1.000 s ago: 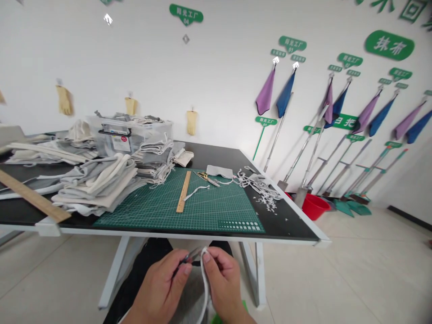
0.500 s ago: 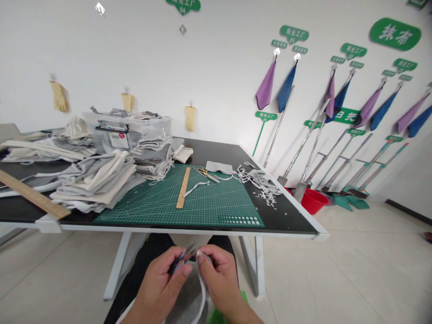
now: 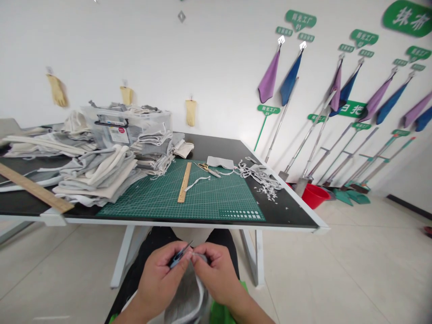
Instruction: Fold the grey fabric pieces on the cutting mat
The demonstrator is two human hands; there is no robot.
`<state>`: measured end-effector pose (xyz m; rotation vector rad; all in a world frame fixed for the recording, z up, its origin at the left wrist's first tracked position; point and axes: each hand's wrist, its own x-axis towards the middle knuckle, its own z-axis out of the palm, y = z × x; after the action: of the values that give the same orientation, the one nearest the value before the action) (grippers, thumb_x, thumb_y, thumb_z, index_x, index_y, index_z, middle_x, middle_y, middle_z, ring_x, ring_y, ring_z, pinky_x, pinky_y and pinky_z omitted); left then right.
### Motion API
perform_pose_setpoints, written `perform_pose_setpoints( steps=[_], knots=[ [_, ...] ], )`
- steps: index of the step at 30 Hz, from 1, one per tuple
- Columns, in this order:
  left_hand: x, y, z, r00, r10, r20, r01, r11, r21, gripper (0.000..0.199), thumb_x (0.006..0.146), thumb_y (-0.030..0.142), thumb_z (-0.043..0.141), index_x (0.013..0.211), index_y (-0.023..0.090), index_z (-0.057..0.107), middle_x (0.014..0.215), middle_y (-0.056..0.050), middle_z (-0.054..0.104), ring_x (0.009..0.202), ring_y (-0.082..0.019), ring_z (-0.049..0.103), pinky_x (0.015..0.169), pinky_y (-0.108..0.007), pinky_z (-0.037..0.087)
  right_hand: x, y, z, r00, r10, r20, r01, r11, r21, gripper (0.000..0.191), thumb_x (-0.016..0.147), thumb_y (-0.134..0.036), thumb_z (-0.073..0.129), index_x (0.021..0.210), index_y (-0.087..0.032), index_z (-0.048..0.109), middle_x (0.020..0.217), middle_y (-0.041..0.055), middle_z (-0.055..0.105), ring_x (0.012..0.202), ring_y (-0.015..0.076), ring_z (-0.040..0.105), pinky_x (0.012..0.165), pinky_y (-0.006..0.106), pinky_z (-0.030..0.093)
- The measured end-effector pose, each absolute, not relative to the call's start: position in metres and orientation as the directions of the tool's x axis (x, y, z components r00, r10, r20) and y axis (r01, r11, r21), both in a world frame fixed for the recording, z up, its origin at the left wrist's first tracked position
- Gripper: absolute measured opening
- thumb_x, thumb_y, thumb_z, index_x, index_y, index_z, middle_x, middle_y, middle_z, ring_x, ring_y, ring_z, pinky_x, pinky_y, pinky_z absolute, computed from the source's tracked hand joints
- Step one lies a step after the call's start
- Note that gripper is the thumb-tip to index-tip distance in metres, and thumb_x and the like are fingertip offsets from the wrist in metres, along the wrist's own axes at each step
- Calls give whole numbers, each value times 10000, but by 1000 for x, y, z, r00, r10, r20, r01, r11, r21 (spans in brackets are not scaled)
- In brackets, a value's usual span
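My left hand [image 3: 158, 275] is closed on small thread snips [image 3: 177, 257] with a blue handle, their blades pointing up and to the right. Beside it, my right hand [image 3: 218, 273] pinches the edge of a grey cloth piece [image 3: 185, 290] with white binding. The fingertips of both hands meet at that edge, just past the front of the table. Below them the cloth hangs over my lap. Exactly where the blades sit against the cloth is hard to make out.
On the black table [image 3: 216, 143] lie a green cutting mat [image 3: 216, 198], wooden ruler [image 3: 184, 182], gold-handled scissors [image 3: 209, 169] and white scraps [image 3: 261, 175]. Folded cloth stacks [image 3: 97, 177] and a clear plastic box [image 3: 135, 128] stand left. A red bucket [image 3: 314, 196] is on the floor.
My hands have drawn closer together, and the snips' blades, apart before, now look nearly closed. The view has shifted slightly.
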<state>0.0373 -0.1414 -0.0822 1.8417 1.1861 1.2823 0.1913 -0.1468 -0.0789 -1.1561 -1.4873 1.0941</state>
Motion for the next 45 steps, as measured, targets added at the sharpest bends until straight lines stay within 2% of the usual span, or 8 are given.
perform_pose_setpoints(
  steps=[5,9,16,22,28,34,40,45],
  knots=[
    [40,-144,-83,82,916,394,360,-396,845,260,858,373,526,716,174,617,610,24,558,575,-98,528,548,-181,431,191,-147,-75,-178,974,144,167,174,-970,206,792,-295,588,739,-142,715,617,-1,566,588,113,449,568,237,363],
    [43,-146,-85,18,933,361,314,-348,883,253,862,375,521,737,174,607,621,30,550,583,-93,519,560,-177,429,193,-146,-72,-249,936,248,137,287,-948,145,775,-290,640,760,-157,694,661,-14,517,622,113,450,586,236,357],
    [47,-148,-83,20,940,339,264,-332,905,283,864,389,520,698,174,601,609,24,553,583,-98,518,565,-184,429,190,-143,-72,-187,909,372,68,390,-918,136,738,-182,610,631,-178,526,744,10,546,696,128,513,644,244,397],
    [47,-150,-84,-7,944,330,270,-316,910,284,857,394,529,702,169,605,606,22,551,574,-101,510,553,-191,426,182,-145,-78,-151,977,149,-7,149,-989,176,692,-237,640,639,-189,479,563,-65,432,542,77,359,512,199,301],
    [47,-150,-89,-34,938,346,255,-327,910,272,862,383,527,705,171,592,616,22,547,579,-96,503,554,-187,426,178,-146,-85,-173,984,47,-236,5,-972,314,665,-413,733,646,-177,527,517,-64,466,489,66,349,481,195,274],
    [46,-151,-88,-25,915,403,330,-373,867,248,852,371,543,710,178,605,600,24,563,554,-95,523,524,-178,436,181,-149,-86,-73,991,108,-318,80,-945,345,696,-474,740,667,-164,593,504,-57,457,480,68,340,478,202,287],
    [35,-150,-95,153,871,466,288,-491,822,286,852,384,555,1052,196,634,892,-33,699,803,-165,657,710,-234,531,188,-147,-86,60,987,151,-279,162,-946,302,747,-451,714,702,-174,603,523,-59,447,488,74,337,490,205,323],
    [34,-150,-102,138,849,510,345,-524,778,201,869,313,554,1008,212,660,943,-28,715,847,-166,667,728,-222,524,192,-147,-84,90,976,197,-221,213,-952,304,759,-463,694,704,-175,611,532,-44,487,491,84,376,504,212,363]
  ],
)
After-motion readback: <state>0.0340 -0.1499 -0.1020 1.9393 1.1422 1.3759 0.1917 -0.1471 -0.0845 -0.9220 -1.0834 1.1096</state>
